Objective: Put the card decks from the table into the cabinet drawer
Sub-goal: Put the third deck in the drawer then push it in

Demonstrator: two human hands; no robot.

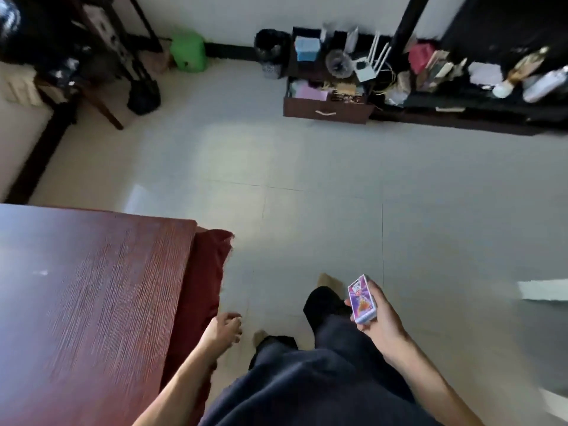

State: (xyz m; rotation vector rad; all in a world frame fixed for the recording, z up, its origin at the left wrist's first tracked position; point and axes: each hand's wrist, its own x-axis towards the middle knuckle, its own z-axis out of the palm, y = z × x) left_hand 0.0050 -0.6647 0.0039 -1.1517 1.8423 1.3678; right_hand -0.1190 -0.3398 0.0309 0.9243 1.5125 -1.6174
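Observation:
My right hand (379, 318) holds a purple card deck (362, 299) in front of my body, low right in the head view. My left hand (222, 329) hangs beside the corner of the red-brown table (86, 290), fingers loosely curled with nothing in them. Across the tiled floor, at the far wall, a dark cabinet drawer (327, 109) stands pulled open with papers and small items inside. No other deck shows on the visible part of the table.
A long dark low cabinet (479, 115) crowded with a router, boxes and bottles runs along the right. A black bin (270, 52), a green stool (188, 50) and a dark chair with a bag (143, 93) stand at the back. Pale tiled floor lies between.

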